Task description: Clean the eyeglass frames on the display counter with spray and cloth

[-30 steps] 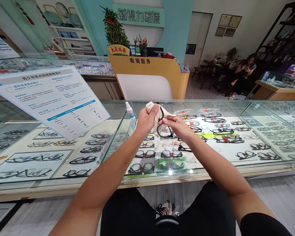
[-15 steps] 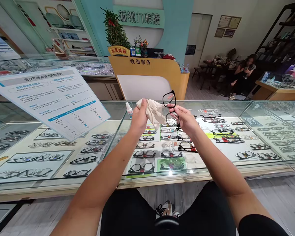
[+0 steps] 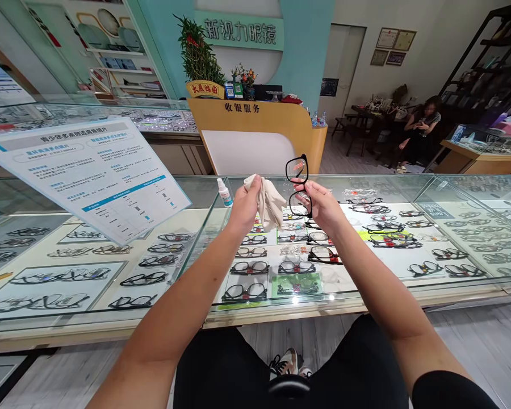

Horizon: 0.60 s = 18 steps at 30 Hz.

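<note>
My left hand (image 3: 246, 205) is closed on a cream cleaning cloth (image 3: 271, 205), which hangs down from the thumb and fingers. In my right hand (image 3: 323, 204) is a pair of black-framed eyeglasses (image 3: 307, 169), pinched near the bridge and turned so one lens is above the other. Reddish marks show on the upper lens. A small gap separates cloth and glasses, both above the glass counter. Just left of my left hand, a small white spray bottle (image 3: 225, 193) stands on the glass.
Rows of eyeglasses (image 3: 244, 291) lie inside the glass display case (image 3: 344, 298) beneath my arms. A printed sheet (image 3: 89, 170) stands tilted at the left. Beyond is a wooden cashier desk (image 3: 255, 116). A person (image 3: 423, 125) sits at the back right.
My left hand has shifted slightly right and down, and the cloth now hangs lower, apart from the glasses. The glasses moved a little right. More of the spray bottle shows.
</note>
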Each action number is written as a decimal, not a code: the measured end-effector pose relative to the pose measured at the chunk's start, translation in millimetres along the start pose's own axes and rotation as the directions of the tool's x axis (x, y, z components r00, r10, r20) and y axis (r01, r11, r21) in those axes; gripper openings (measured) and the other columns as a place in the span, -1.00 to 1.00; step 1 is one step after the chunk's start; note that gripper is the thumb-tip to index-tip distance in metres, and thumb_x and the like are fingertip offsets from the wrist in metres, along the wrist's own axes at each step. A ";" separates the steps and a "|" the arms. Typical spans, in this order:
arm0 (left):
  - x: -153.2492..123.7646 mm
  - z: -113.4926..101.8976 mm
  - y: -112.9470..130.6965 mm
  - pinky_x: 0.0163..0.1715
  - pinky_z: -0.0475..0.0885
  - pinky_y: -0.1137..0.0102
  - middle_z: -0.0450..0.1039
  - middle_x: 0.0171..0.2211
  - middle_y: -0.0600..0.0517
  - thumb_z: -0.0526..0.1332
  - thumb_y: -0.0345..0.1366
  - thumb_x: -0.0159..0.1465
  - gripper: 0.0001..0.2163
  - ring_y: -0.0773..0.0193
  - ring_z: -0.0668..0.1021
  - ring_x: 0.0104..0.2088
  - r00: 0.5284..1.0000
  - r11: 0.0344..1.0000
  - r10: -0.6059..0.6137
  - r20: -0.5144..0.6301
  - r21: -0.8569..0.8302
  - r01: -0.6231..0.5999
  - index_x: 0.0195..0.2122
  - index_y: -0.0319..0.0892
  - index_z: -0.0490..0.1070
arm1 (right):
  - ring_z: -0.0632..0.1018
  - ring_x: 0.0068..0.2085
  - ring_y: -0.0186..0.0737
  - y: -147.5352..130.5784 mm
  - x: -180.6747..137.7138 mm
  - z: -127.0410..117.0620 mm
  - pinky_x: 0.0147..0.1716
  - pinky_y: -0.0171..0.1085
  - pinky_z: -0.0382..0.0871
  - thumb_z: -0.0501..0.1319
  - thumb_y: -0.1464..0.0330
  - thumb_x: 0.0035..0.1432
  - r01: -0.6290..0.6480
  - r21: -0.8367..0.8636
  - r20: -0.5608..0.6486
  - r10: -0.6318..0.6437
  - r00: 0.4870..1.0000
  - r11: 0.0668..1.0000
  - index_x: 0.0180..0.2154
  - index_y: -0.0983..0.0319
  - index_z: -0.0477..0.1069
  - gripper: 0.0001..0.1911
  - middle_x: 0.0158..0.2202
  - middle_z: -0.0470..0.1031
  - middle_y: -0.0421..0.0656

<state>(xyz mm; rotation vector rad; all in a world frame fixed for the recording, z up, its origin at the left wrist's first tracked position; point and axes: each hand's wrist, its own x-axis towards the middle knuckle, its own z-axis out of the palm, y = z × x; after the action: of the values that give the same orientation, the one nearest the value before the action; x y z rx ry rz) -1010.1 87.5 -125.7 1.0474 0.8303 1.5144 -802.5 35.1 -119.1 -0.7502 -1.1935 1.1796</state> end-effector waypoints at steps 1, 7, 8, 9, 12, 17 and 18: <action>-0.1 -0.5 -0.3 -0.40 0.38 0.42 0.49 -0.45 0.10 0.62 0.24 0.16 -0.46 0.31 0.50 -0.43 1.000 0.999 0.003 0.016 0.033 -0.004 -0.35 -0.12 0.51 | 0.53 0.37 0.09 -0.2 0.0 0.0 0.29 -0.06 0.47 0.62 -0.19 0.00 0.003 0.005 -0.001 -0.003 1.000 1.000 -0.29 0.07 0.68 -0.48 0.27 0.68 -0.10; -4.5 -9.4 8.8 -0.22 0.41 0.35 0.62 -0.29 0.01 0.34 0.15 0.46 -0.61 0.16 0.58 -0.26 0.984 0.767 0.011 0.178 0.630 -0.122 -0.22 -0.10 0.55 | 0.65 0.22 0.00 -3.6 -1.2 1.7 0.27 -0.12 0.50 0.62 -0.20 0.03 0.021 0.037 0.039 -0.022 0.999 0.999 -0.28 0.08 0.68 -0.47 0.02 0.77 -0.09; -5.4 -11.5 10.5 -0.18 0.42 0.32 0.65 -0.25 0.00 0.30 0.09 0.49 -0.66 0.11 0.61 -0.20 0.977 0.640 -0.020 0.214 0.753 -0.152 -0.19 -0.09 0.54 | 0.67 0.16 -0.03 -4.4 -1.6 1.8 0.26 -0.13 0.51 0.61 -0.19 0.05 0.018 0.043 0.053 -0.020 0.998 0.999 -0.28 0.09 0.66 -0.47 -0.03 0.78 -0.09; -6.1 -13.6 11.4 -0.15 0.43 0.29 0.67 -0.21 -0.02 0.27 0.05 0.51 -0.70 0.05 0.64 -0.16 0.969 0.491 -0.063 0.241 0.853 -0.180 -0.16 -0.07 0.53 | 0.69 0.11 -0.06 -5.2 -2.0 1.9 0.24 -0.14 0.52 0.62 -0.19 0.06 0.015 0.046 0.065 -0.018 0.998 0.999 -0.29 0.10 0.65 -0.47 -0.09 0.78 -0.10; -5.7 -19.3 8.4 -0.07 0.50 0.14 0.70 -0.19 -0.15 0.24 -0.03 0.50 -0.75 -0.16 0.71 -0.09 0.953 0.068 -0.213 0.216 0.976 -0.206 -0.13 -0.09 0.55 | 0.71 -0.01 -0.11 -7.0 -2.9 0.7 0.18 -0.17 0.55 0.63 -0.18 0.05 0.010 0.040 0.085 -0.013 0.996 0.999 -0.32 0.11 0.59 -0.45 -0.18 0.75 -0.13; 2.9 -26.9 -5.4 0.24 0.51 -0.13 0.71 0.08 -0.33 0.25 -0.12 0.45 -0.67 -0.33 0.69 0.20 0.927 0.098 0.094 0.364 0.923 -0.373 0.12 -0.19 0.57 | 0.73 -0.09 -0.10 -11.7 -4.1 -5.6 0.09 -0.16 0.57 0.61 -0.16 0.09 -0.033 -0.006 0.181 0.034 0.983 0.999 -0.34 0.12 0.58 -0.46 -0.26 0.71 -0.16; 4.6 -28.2 -7.4 0.33 0.47 -0.15 0.68 0.17 -0.33 0.24 -0.08 0.46 -0.58 -0.30 0.65 0.28 0.851 0.140 0.285 0.440 0.859 -0.491 0.23 -0.18 0.53 | 0.73 -0.10 -0.09 -13.5 -4.3 -7.5 0.09 -0.16 0.57 0.60 -0.15 0.11 -0.042 -0.016 0.218 0.044 0.975 0.999 -0.33 0.12 0.59 -0.48 -0.27 0.71 -0.16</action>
<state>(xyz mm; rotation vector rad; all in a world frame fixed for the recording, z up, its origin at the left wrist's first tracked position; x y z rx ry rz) -1033.7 94.2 -142.0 2.4952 1.5215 1.1517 -791.2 28.4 -109.9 -0.6705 -1.3716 1.3178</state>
